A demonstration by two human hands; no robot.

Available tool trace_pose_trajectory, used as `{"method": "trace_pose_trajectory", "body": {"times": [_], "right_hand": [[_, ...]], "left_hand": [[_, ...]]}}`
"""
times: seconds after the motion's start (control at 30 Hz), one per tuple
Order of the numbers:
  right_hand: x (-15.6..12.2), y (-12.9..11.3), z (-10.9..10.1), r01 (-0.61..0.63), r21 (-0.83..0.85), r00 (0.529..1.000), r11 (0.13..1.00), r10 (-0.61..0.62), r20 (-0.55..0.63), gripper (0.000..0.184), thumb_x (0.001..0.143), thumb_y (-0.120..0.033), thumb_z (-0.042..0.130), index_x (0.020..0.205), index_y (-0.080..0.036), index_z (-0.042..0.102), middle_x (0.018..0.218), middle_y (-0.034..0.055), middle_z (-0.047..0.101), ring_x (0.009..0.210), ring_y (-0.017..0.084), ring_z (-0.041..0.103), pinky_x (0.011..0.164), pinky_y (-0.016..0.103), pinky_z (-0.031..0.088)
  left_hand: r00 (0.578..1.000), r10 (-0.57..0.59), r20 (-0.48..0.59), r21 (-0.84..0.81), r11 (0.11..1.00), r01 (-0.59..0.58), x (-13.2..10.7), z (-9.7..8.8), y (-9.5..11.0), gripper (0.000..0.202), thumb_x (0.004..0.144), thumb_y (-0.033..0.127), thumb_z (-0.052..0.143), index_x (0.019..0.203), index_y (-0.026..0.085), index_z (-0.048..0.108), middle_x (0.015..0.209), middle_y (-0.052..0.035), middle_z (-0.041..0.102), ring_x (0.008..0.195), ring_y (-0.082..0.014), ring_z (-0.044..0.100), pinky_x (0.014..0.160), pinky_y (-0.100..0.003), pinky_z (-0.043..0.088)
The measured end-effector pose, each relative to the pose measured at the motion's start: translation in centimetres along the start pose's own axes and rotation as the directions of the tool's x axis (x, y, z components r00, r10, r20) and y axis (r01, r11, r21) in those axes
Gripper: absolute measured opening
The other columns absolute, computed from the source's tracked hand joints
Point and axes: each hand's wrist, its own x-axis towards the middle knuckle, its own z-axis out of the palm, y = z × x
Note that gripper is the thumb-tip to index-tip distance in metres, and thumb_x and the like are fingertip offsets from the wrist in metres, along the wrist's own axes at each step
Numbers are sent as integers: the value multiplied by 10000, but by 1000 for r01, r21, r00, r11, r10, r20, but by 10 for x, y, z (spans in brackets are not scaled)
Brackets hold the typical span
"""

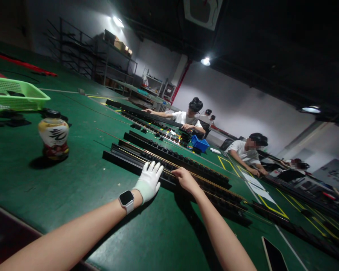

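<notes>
My left hand [149, 180], in a white glove, lies with its fingers spread on the near long black channel-shaped rail [121, 160]. My bare right hand [183, 178] is at the same rail, a little to the right. Its fingers are curled into a pinch, and whatever sits between them is too small to make out. Thin brass-coloured rods [203, 175] run along the rails past both hands. Just behind lies another long black rail [169, 152] with a row of dark blocks along it.
A bottle [54, 135] and a green basket [31, 94] stand at the left of the green table [101, 203]. A phone [274, 254] lies at lower right. Across the table, one person [183, 116] handles a long black bar near a blue bin [200, 143]; another person [247, 154] sits right.
</notes>
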Motion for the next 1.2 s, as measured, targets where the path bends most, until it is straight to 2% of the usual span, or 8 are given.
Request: {"method": "trace_pose_trajectory", "body": {"times": [0.33, 0.47, 0.53, 0.57, 0.63, 0.7, 0.83, 1.2], "right_hand": [[-4, -4, 0, -23, -114, 1000, 993, 24, 7, 388, 969, -53, 531, 1205, -233, 781, 1142, 77, 686, 1043, 192, 691, 950, 282, 533], [-16, -22, 3, -18, -252, 990, 967, -17, -137, 389, 1052, -185, 490, 1360, -282, 706, 1318, 86, 682, 1192, 233, 663, 1017, 333, 530], [-23, -34, 13, 27, -322, 973, 946, -98, -207, 445, 1094, -303, 461, 1518, -255, 585, 1509, 114, 596, 1366, 272, 575, 1150, 406, 466], [-26, -39, 19, 59, -352, 969, 934, -138, -204, 503, 1100, -350, 459, 1585, -226, 508, 1601, 126, 520, 1455, 291, 500, 1216, 447, 407], [-30, -46, 32, 96, -404, 975, 910, -168, -148, 606, 1097, -406, 472, 1653, -176, 396, 1696, 140, 393, 1561, 325, 363, 1286, 526, 296], [-33, -49, 42, 94, -431, 984, 898, -149, -95, 632, 1102, -417, 461, 1667, -153, 362, 1712, 146, 355, 1587, 336, 315, 1301, 560, 248], [-36, -44, 47, 57, -431, 989, 900, -110, -99, 616, 1121, -420, 402, 1680, -170, 338, 1721, 132, 330, 1599, 308, 302, 1308, 548, 237], [-60, -14, 30, -18, -435, 983, 900, -64, -174, 608, 1115, -410, 412, 1679, -190, 348, 1704, 126, 366, 1587, 309, 332, 1292, 552, 282]], "left_hand": [[1000, 3, -23, 10, 1000, -3, 2, 5, -1, 737, 939, 416, 554, 1623, 174, 424, 1683, -174, 424, 1561, -419, 341, 1290, -629, 146], [1000, 4, -5, 7, 1000, -4, 1, 3, -1, 729, 942, 402, 558, 1619, 166, 429, 1681, -177, 425, 1558, -418, 349, 1290, -622, 155], [1000, 8, 0, 0, 1000, -8, 1, 2, -1, 730, 940, 397, 562, 1618, 160, 430, 1683, -182, 420, 1558, -417, 347, 1291, -620, 156], [1000, 10, 2, -1, 1000, -10, 2, 1, -1, 733, 938, 398, 566, 1617, 158, 431, 1683, -184, 420, 1558, -416, 347, 1291, -618, 156], [1000, 12, 2, -1, 1000, -12, 2, -1, -1, 739, 935, 403, 573, 1615, 150, 433, 1682, -184, 421, 1557, -415, 348, 1292, -614, 155], [1000, 11, 4, 2, 1000, -11, 2, -2, 0, 737, 934, 401, 577, 1611, 147, 439, 1679, -180, 427, 1554, -414, 352, 1291, -608, 154], [1000, 11, 7, 6, 1000, -11, 2, -4, 0, 728, 924, 380, 586, 1605, 161, 452, 1672, -176, 439, 1550, -413, 358, 1288, -604, 160], [1000, 9, 7, -4, 1000, -9, 3, 0, 0, 739, 913, 351, 592, 1612, 167, 437, 1674, -181, 433, 1552, -413, 354, 1296, -610, 135]]}}
